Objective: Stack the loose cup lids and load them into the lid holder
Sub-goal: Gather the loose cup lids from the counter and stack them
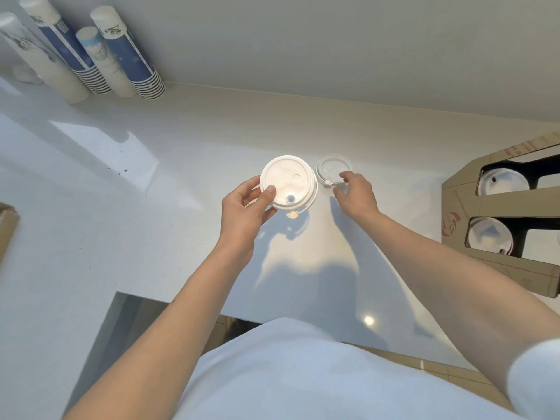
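The left hand (242, 204) grips a white lid stack (288, 184) above the counter (188, 153), the right hand's (356, 192) spread fingers touch a loose lid (331, 168) just beside it, paper-cup stacks (121, 56) stand far left, and the cardboard lid holder (497, 204) lies right with lids inside.

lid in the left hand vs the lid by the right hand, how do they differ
The lid in the left hand is held up off the counter, gripped by the left hand; the small lid lies flat on the counter, with the right hand at its edge.
The held lid looks larger and solid white; the small lid looks thinner and more see-through.
Both are round, whitish plastic lids with a small plug tab.
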### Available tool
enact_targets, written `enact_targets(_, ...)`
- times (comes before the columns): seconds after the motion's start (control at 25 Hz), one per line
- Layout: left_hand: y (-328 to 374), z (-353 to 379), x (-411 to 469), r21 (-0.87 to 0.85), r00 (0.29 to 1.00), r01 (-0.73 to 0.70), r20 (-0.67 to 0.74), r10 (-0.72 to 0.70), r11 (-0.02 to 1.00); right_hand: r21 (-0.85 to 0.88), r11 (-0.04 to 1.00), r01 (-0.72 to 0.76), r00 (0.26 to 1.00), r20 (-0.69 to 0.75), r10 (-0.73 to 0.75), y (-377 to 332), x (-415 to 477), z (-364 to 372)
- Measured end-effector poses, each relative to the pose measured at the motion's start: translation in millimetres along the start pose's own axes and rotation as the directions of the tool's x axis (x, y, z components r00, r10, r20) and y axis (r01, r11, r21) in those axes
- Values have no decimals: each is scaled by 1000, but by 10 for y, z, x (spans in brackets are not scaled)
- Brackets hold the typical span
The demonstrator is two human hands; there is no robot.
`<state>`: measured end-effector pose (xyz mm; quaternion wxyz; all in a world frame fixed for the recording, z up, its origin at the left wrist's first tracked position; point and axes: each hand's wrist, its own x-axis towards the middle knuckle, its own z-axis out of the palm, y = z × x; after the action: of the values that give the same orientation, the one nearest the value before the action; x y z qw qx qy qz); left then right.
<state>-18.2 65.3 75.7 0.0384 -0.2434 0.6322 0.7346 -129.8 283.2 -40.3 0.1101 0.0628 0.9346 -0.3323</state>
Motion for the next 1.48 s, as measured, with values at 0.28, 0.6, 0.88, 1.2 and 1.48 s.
enact_targets(0.28, 18, 146, 35, -17, 999, 17, -45, -18, 1000, -393, 892, 224, 974, 118, -193, 117, 303, -13)
enact_targets(0.6, 14, 239, 54, -17, 998, 19, -67, -20, 1000, -482, 832, 275, 961, 115, -251, 179, 341, 86)
enact_targets(0.88, -20, 233, 23, -11, 997, 27, -71, -27, 1000, -474, 845, 248, 968, 101, -228, 224, 257, 82)
enact_targets(1.2, -90, 214, -68, -30, 998, 35, -43, -36, 999, -37, 991, 131, 989, -71, -133, 101, -173, -68)
enact_targets(1.48, -170, 163, -187, -67, 997, 36, -65, -40, 997, 617, 785, 50, 993, -111, 24, -202, -648, -372)
